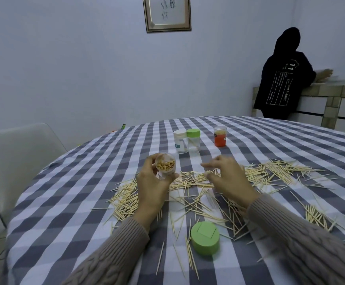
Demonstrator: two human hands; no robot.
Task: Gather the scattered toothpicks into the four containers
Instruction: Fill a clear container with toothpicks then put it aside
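Four containers showed on the checked tablecloth (64,212): a white-capped jar (180,141) and a green-capped jar (193,140) touching side by side above the centre of the frame, an orange jar (220,136) just to their right, and a clear jar (165,166) in the left hand (154,183). That hand gripped the clear jar tilted, its open mouth toward the camera and already well packed with toothpick ends. The right hand (226,177), at centre, hovered just above the pile with its fingertips (205,166) drawn together; whether they pinched any sticks could not be told through the blur.

To do this step well, I would judge it best to collect a small bundle, line the sticks up parallel, and feed them end-first into the tilted mouth, keeping the jar close to the pile. Crossed sticks would likely jam at the rim.

The scattered toothpicks (270,173) were thin, pale wooden slivers with pointed ends, lying in a loose band across the middle of the frame, with a smaller clump at lower right and strays near a loose green lid (205,237) at lower centre. Much of the gathering looked undone.
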